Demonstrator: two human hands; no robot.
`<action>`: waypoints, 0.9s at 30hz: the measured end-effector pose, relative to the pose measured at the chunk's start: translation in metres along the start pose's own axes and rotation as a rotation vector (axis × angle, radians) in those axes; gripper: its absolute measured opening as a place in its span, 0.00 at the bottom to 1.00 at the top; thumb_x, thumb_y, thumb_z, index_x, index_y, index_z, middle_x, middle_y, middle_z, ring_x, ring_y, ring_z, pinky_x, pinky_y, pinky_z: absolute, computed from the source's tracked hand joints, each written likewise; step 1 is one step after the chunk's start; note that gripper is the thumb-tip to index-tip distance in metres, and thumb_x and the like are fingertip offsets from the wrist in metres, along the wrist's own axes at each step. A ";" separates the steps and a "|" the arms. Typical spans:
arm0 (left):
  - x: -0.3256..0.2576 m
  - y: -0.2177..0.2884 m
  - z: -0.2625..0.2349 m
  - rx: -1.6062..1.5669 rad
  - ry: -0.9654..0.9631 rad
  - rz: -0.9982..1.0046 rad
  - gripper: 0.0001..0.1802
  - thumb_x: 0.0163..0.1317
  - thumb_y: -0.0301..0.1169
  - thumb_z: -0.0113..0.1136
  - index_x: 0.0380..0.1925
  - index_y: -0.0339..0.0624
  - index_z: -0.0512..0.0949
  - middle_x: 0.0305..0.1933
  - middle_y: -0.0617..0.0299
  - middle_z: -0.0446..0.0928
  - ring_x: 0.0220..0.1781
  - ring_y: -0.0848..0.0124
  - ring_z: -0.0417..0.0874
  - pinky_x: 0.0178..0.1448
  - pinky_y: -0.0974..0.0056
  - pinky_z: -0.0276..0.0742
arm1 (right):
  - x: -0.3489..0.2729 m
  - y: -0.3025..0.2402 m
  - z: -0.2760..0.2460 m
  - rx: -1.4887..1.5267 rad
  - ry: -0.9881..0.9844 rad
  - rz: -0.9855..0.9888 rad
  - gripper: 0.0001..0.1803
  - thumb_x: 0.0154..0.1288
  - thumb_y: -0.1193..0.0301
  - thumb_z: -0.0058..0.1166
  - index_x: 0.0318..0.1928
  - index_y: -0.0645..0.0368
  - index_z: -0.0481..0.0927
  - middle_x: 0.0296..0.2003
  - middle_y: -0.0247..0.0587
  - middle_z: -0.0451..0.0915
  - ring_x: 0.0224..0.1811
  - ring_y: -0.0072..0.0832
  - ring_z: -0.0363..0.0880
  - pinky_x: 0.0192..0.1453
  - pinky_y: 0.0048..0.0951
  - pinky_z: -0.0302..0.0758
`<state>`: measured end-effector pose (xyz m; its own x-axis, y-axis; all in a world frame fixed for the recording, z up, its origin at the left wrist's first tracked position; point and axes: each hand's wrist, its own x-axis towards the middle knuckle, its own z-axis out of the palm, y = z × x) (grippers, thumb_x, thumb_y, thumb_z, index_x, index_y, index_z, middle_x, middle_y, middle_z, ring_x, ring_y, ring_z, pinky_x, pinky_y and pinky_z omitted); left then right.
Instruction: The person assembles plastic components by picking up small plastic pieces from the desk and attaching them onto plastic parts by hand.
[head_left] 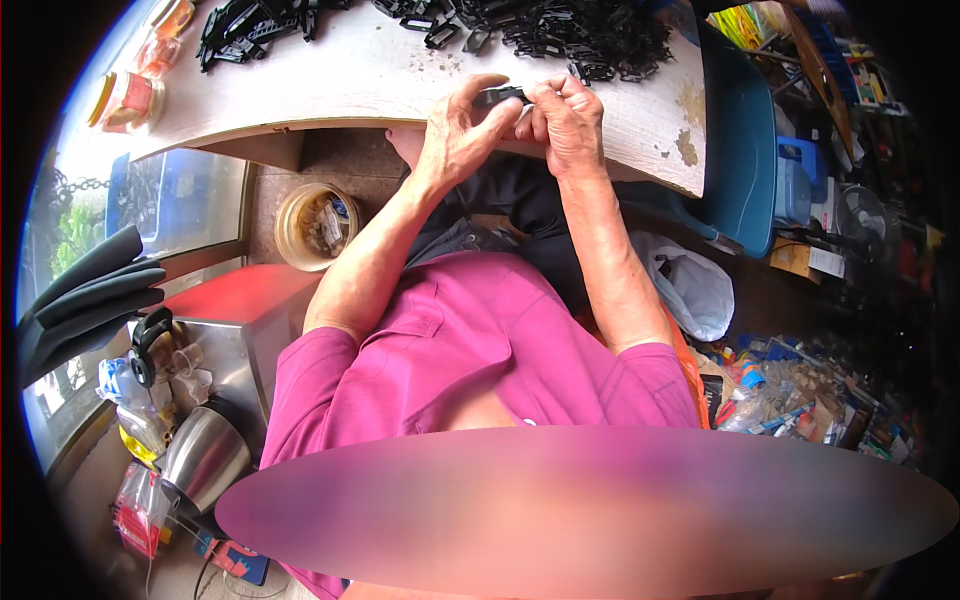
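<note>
Just over the near edge of the table (380, 95), my two hands come together on a small black plastic part (499, 96). My left hand (462, 138) grips it between thumb and fingers. On its other end the curled fingers of my right hand (567, 125) are closed. The details of the part are partly covered by my fingers. Beyond my hands lies a heap of similar black plastic parts (590, 35), and another pile of black parts (250, 30) is at the far left of the tabletop.
Lidded plastic jars (130, 102) stand at the table's left end. A round bucket (317, 228) with scraps sits on the floor below. To the left is a steel-sided cabinet (240, 325) with a metal kettle (205, 455) near it. A blue-green bin (742, 150) stands right of the table.
</note>
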<state>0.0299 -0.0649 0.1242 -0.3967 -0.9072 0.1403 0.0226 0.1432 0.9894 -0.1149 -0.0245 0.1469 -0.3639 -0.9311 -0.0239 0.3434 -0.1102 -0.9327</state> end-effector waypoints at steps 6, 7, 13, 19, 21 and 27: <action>-0.005 0.011 0.002 -0.300 0.086 -0.154 0.10 0.66 0.31 0.62 0.42 0.36 0.80 0.30 0.64 0.80 0.28 0.80 0.80 0.29 0.74 0.79 | 0.003 -0.003 0.012 -0.114 -0.009 0.008 0.07 0.58 0.77 0.61 0.29 0.63 0.75 0.18 0.38 0.77 0.13 0.23 0.73 0.18 0.26 0.72; -0.005 0.010 0.000 -0.337 0.108 -0.172 0.10 0.66 0.31 0.62 0.42 0.36 0.80 0.29 0.64 0.80 0.28 0.80 0.80 0.29 0.74 0.78 | 0.004 -0.002 0.011 -0.130 -0.002 0.053 0.08 0.57 0.76 0.62 0.29 0.64 0.75 0.20 0.41 0.79 0.14 0.24 0.74 0.18 0.27 0.73; -0.001 0.012 -0.029 -0.391 0.235 -0.162 0.09 0.66 0.30 0.63 0.43 0.37 0.80 0.31 0.60 0.81 0.27 0.79 0.80 0.32 0.74 0.79 | 0.017 -0.008 0.023 -0.230 0.076 0.182 0.12 0.57 0.73 0.64 0.34 0.65 0.74 0.21 0.41 0.77 0.13 0.26 0.73 0.16 0.31 0.77; 0.007 0.009 -0.061 -0.362 0.332 -0.038 0.19 0.62 0.30 0.68 0.49 0.33 0.76 0.32 0.57 0.81 0.29 0.74 0.84 0.34 0.71 0.83 | 0.043 -0.010 0.056 -0.468 0.195 0.312 0.19 0.56 0.64 0.67 0.38 0.65 0.75 0.19 0.40 0.75 0.12 0.26 0.73 0.15 0.32 0.78; 0.007 0.010 -0.059 -0.365 0.305 -0.063 0.19 0.62 0.30 0.68 0.49 0.33 0.76 0.32 0.57 0.81 0.29 0.74 0.84 0.34 0.71 0.83 | 0.055 -0.003 0.058 -0.720 0.228 0.294 0.22 0.54 0.60 0.70 0.39 0.64 0.76 0.18 0.37 0.74 0.11 0.23 0.72 0.14 0.31 0.79; 0.000 0.005 -0.061 -0.386 0.314 -0.099 0.20 0.61 0.30 0.68 0.50 0.34 0.75 0.34 0.59 0.81 0.32 0.74 0.83 0.37 0.71 0.84 | 0.060 -0.009 0.081 -1.040 0.225 0.298 0.28 0.52 0.56 0.68 0.47 0.63 0.79 0.25 0.45 0.82 0.16 0.27 0.79 0.17 0.31 0.81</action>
<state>0.0861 -0.0888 0.1310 -0.1207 -0.9927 -0.0093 0.3598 -0.0525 0.9316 -0.0697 -0.1079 0.1829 -0.5731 -0.7757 -0.2644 -0.4139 0.5524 -0.7235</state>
